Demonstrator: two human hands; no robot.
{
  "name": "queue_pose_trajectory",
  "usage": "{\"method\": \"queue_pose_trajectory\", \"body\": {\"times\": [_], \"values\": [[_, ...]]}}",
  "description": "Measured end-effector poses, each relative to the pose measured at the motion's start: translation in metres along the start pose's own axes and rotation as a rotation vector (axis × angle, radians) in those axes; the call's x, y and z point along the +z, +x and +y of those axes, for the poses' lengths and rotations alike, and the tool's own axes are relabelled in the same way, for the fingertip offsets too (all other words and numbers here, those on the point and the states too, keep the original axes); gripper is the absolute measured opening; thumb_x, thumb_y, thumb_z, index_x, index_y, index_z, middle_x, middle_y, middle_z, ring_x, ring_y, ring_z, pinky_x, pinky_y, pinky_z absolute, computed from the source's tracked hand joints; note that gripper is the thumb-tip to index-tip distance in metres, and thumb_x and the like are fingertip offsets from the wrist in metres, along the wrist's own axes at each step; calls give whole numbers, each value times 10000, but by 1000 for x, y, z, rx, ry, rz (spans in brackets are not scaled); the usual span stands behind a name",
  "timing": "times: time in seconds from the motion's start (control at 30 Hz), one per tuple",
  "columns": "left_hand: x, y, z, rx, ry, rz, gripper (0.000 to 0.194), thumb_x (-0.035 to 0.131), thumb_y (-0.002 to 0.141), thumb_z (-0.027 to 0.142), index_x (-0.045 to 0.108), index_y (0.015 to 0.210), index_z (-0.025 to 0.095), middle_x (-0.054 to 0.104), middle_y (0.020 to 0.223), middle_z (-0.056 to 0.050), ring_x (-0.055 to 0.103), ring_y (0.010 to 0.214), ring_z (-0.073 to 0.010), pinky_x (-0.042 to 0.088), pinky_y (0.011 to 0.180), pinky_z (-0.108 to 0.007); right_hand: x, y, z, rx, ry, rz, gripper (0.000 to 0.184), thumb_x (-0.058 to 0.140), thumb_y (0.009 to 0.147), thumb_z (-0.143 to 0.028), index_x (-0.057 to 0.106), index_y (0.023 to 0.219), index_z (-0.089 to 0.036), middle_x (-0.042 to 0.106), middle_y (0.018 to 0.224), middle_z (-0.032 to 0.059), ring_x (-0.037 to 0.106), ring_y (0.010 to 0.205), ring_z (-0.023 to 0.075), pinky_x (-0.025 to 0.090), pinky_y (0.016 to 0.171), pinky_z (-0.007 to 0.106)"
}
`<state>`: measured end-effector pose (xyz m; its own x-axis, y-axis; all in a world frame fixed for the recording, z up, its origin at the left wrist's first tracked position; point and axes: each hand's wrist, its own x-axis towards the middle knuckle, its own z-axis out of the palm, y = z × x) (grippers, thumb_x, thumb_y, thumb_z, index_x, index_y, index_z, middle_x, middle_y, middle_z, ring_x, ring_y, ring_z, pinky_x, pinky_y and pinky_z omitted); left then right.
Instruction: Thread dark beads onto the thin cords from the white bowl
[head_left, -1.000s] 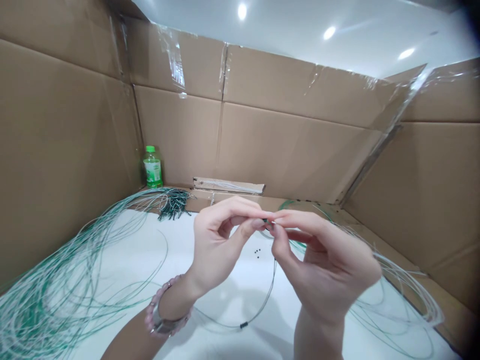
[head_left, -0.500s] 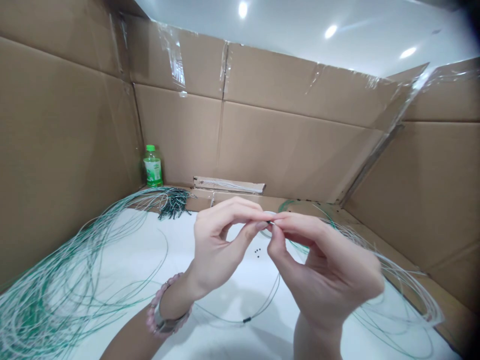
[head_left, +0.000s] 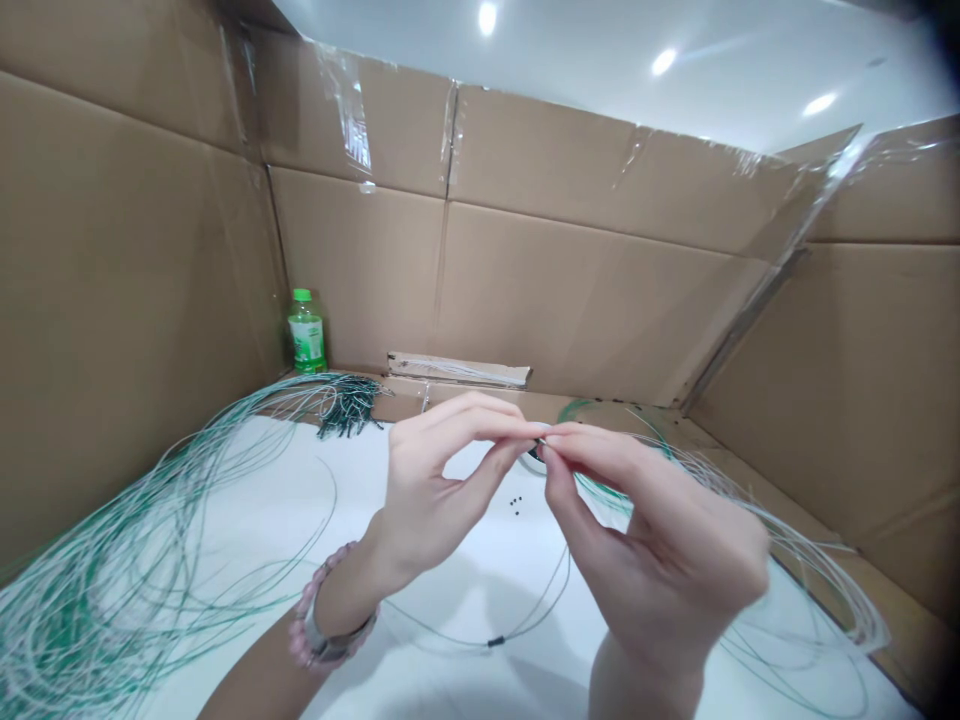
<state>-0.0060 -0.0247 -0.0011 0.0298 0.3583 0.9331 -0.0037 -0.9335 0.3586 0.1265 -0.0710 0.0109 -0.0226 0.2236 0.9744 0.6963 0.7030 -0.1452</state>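
Note:
My left hand point(head_left: 450, 490), with a pink beaded bracelet and a metal band at the wrist, pinches a tiny black piece point(head_left: 538, 443) between thumb and forefinger. Facing it, my right hand point(head_left: 652, 510) is closed in a pinch at the same spot, on what looks like a thin wire's end; the fingertips nearly touch and hide most of it. Below the hands hangs a looped thin green wire point(head_left: 442, 636) carrying a short black sleeve point(head_left: 496, 641). Several tiny black pieces point(head_left: 516, 504) lie on the white surface beneath the fingers.
A large bundle of green and white wires point(head_left: 142, 530) spreads over the left side, its black-tipped ends point(head_left: 349, 405) at the back. More wires point(head_left: 817, 570) curl at the right. A green-capped bottle point(head_left: 307, 335) stands in the back corner. Cardboard walls point(head_left: 570, 290) enclose the surface.
The right hand has shifted very slightly, and its thumb sits a little differently at the pinch. The hanging wire loop with its sleeve has swung slightly right.

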Motion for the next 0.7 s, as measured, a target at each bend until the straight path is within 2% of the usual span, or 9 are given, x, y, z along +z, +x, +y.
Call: {"method": "queue_pose_trajectory", "body": {"times": [0.2, 0.37, 0.53, 0.7], "values": [[0, 0, -2, -57, -55, -17, 217, 678, 776, 22, 724, 892, 199, 710, 811, -3, 636, 749, -77, 520, 678, -153, -1, 1, -2, 18, -17, -28, 232, 622, 781, -17, 633, 854, -237, 705, 764, -38, 660, 631, 104, 592, 620, 207], [3, 0, 0, -130, -150, 11, 203, 677, 782, 29, 732, 871, 203, 699, 789, -3, 630, 745, -70, 525, 674, -137, -1, 2, -3, 98, 100, -34, 252, 628, 764, 3, 651, 851, -232, 689, 753, -47, 637, 630, 92, 573, 606, 216], [7, 1, 4, -234, -326, 74, 132, 678, 799, 86, 739, 822, 200, 674, 744, -5, 618, 680, -64, 520, 580, -122, 5, 2, -4, 159, 231, 32, 281, 637, 721, 34, 678, 840, -217, 679, 731, -44, 624, 642, 96, 543, 565, 226], [9, 2, 5, -261, -391, 132, 94, 685, 805, 116, 731, 812, 198, 664, 752, -4, 621, 712, -59, 533, 622, -110, 15, 1, -7, 191, 308, 71, 253, 639, 711, 31, 676, 815, -197, 676, 852, -3, 628, 720, 114, 526, 522, 228]]}}
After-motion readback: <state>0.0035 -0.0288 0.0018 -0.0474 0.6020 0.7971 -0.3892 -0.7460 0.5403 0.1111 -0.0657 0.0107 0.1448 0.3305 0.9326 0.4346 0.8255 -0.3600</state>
